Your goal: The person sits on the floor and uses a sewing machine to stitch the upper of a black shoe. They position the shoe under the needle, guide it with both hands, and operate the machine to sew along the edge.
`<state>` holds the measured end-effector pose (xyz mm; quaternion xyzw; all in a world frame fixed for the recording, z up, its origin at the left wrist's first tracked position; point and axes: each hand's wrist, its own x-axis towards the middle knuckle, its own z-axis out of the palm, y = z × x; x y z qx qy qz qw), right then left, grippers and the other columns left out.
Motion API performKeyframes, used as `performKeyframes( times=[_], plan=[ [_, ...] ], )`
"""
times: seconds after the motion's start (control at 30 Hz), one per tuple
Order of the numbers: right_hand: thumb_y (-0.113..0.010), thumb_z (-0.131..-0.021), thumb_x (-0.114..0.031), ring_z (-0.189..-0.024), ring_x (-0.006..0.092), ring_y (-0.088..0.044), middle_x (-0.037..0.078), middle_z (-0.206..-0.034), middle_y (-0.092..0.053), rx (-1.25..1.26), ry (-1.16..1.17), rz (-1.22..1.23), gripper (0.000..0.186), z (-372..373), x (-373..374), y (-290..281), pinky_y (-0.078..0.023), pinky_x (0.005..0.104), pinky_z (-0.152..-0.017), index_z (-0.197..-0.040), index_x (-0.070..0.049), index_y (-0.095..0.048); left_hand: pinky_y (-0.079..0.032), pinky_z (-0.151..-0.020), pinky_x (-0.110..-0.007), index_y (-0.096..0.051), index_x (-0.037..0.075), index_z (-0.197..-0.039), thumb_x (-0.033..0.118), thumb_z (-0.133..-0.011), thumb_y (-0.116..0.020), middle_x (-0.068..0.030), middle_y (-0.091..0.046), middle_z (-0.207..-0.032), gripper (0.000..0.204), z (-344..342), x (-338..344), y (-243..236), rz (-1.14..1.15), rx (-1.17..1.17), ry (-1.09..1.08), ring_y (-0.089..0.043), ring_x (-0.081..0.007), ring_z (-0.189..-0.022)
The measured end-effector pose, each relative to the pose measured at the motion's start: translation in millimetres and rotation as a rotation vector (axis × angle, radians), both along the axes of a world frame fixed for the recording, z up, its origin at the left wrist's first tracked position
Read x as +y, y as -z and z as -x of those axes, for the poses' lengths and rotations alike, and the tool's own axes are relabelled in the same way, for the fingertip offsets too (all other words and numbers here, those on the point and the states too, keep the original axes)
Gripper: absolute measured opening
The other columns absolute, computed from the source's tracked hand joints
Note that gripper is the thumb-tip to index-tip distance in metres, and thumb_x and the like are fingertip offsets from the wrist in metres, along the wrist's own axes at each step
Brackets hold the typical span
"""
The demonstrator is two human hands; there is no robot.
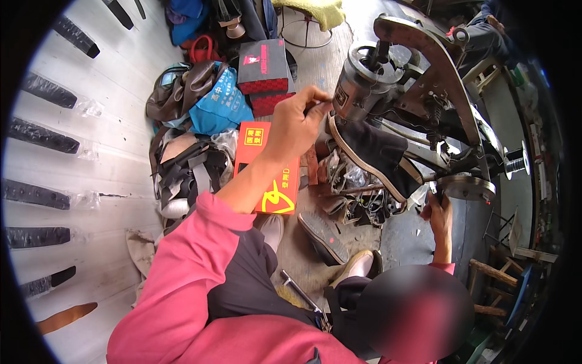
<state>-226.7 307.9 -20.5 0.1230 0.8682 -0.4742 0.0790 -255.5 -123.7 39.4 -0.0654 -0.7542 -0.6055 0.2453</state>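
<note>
A black shoe point(379, 148) with a pale sole edge sits tilted on the arm of a metal shoe-sewing machine point(367, 85), its toe under the machine's head. Beside that head, my left hand point(300, 124) is closed in a pinch, thumb against forefinger. What it pinches is too small to make out. Lower right, my right hand point(441, 218) is wrapped round a dark handle at the machine's round wheel point(465, 188); part of the handle is hidden by my fingers.
A spool point(516, 161) projects at the machine's right. Left of it are an orange box point(276, 188), dark shoe boxes point(262, 67), a blue bag point(224, 103) and scraps point(191, 170). Another shoe point(323, 238) lies near my feet. A person point(485, 42) sits at the far right.
</note>
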Motion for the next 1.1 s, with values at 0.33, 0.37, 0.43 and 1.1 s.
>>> performKeyframes(
  times=[0.33, 0.37, 0.43, 1.1],
  plan=[
    [-0.068, -0.1, -0.029, -0.057, 0.0114, -0.058, 0.003, -0.07, -0.061, 0.186, 0.003, 0.137, 0.028, -9.3, -20.6, -56.5, -0.047, 0.0267, -0.054, -0.1, -0.002, -0.061, -0.05, -0.064, -0.027, -0.032, -0.004, -0.151, 0.056, -0.077, -0.086, -0.0088, -0.069, -0.088, 0.109, -15.5, 14.0, 21.7, 0.007, -0.539, 0.289, -0.061, -0.0109, -0.066],
    [-0.068, -0.1, -0.027, -0.058, 0.01, -0.058, 0.002, -0.07, -0.061, 0.253, 0.022, 0.147, 0.025, -10.3, -11.8, -69.1, -0.046, 0.026, -0.054, -0.101, -0.002, -0.063, -0.052, -0.067, -0.029, -0.032, -0.005, -0.15, 0.059, -0.076, -0.085, -0.0123, -0.069, -0.093, 0.111, -12.5, 17.4, 24.8, -0.01, -0.514, 0.348, -0.064, -0.0149, -0.07],
    [-0.063, -0.102, -0.023, -0.058, 0.0068, -0.053, -0.002, -0.068, -0.056, 0.409, 0.07, 0.053, 0.018, -4.5, 12.3, -85.5, -0.041, 0.0233, -0.054, -0.1, -0.005, -0.065, -0.056, -0.074, -0.035, -0.031, -0.006, -0.15, 0.064, -0.074, -0.084, -0.0191, -0.069, -0.103, 0.116, -7.1, 23.7, 29.4, -0.02, -0.514, 0.306, -0.071, -0.023, -0.078],
    [-0.064, -0.102, -0.025, -0.058, 0.0091, -0.057, 0.0, -0.067, -0.058, 0.431, 0.079, 0.052, 0.021, -0.5, 21.6, -83.4, -0.044, 0.0241, -0.054, -0.098, -0.005, -0.065, -0.051, -0.069, -0.028, -0.059, -0.001, -0.115, 0.071, -0.079, -0.078, -0.0022, -0.064, -0.089, 0.082, 11.7, 13.7, 31.2, -0.146, -0.624, 0.477, -0.06, -0.0095, -0.08]
  ],
)
